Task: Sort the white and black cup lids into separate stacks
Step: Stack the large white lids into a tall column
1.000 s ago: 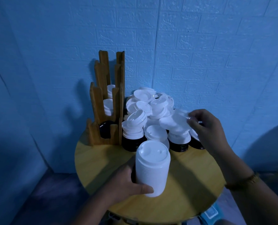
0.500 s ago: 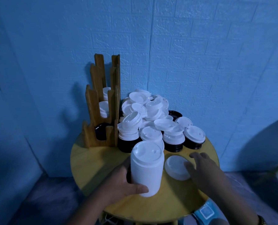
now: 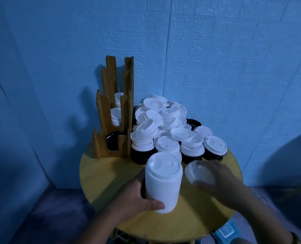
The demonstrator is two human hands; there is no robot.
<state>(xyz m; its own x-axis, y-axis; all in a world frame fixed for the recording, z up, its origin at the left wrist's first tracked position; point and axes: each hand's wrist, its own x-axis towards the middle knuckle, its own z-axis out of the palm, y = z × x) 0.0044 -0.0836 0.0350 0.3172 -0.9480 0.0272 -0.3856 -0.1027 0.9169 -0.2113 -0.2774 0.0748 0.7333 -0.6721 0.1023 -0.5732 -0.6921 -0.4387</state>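
Left hand (image 3: 133,199) wraps the tall stack of white plastic cup lids (image 3: 162,184), thumb across its near side. The stack is near-upright at the front of the round yellow wooden table (image 3: 107,173). Right hand (image 3: 223,184), blurred, pinches a single white plastic lid (image 3: 197,173) by the rim, just right of the stack's top. Likely next: lid goes left onto the stack's vertical axis, right hand nearer. Behind: heap of loose white lids (image 3: 163,117) on short black lid stacks (image 3: 141,155). Wooden slotted rack (image 3: 111,95) far left.
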